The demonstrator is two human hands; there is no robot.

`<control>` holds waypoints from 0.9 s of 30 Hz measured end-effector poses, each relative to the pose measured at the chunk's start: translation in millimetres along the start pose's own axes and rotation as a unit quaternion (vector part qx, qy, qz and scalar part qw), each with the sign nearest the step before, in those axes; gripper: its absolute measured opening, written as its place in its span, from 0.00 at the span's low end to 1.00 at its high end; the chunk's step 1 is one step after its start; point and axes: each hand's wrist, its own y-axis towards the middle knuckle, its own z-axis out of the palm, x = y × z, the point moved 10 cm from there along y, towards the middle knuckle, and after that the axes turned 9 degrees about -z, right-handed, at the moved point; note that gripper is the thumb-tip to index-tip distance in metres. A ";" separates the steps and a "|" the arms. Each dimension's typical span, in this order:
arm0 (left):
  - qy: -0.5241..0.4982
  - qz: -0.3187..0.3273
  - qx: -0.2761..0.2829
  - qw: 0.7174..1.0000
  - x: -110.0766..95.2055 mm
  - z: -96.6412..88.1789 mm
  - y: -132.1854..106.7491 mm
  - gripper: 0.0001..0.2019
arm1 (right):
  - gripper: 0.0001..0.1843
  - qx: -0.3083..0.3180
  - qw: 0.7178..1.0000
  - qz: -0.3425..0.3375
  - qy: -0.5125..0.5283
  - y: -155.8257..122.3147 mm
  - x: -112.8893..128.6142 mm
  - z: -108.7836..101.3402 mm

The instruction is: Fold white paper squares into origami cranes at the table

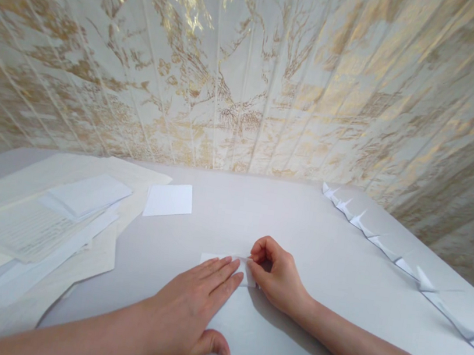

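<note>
A small folded sheet of white paper (248, 279) lies on the white table in front of me, partly covered by my fingers. My left hand (198, 295) rests flat on its left part, fingers stretched out and thumb spread away toward me. At the paper's right end, my right hand (274, 271) pinches the edge between thumb and forefinger, its other fingers curled in. Beyond my hands and a little to the left lies a white paper square (169, 200), apart from both hands.
Loose sheets and folded papers (48, 233) overlap across the left of the table (233, 206). Along the right side runs a row of several folded paper figures (357, 218) with pointed tips. A wall with gold-patterned covering (241, 84) stands behind the table.
</note>
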 end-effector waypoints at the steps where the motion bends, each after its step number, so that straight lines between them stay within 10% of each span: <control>1: -0.006 -0.001 0.001 1.000 0.0 -0.1 0.4 0.42 | 0.06 0.001 1.000 0.001 -0.002 -0.2 -0.3 0.3; 27: -0.020 -0.006 0.011 1.000 1.2 0.7 -0.6 0.41 | 0.08 0.008 0.994 -0.019 -0.111 5.6 1.0 -11.2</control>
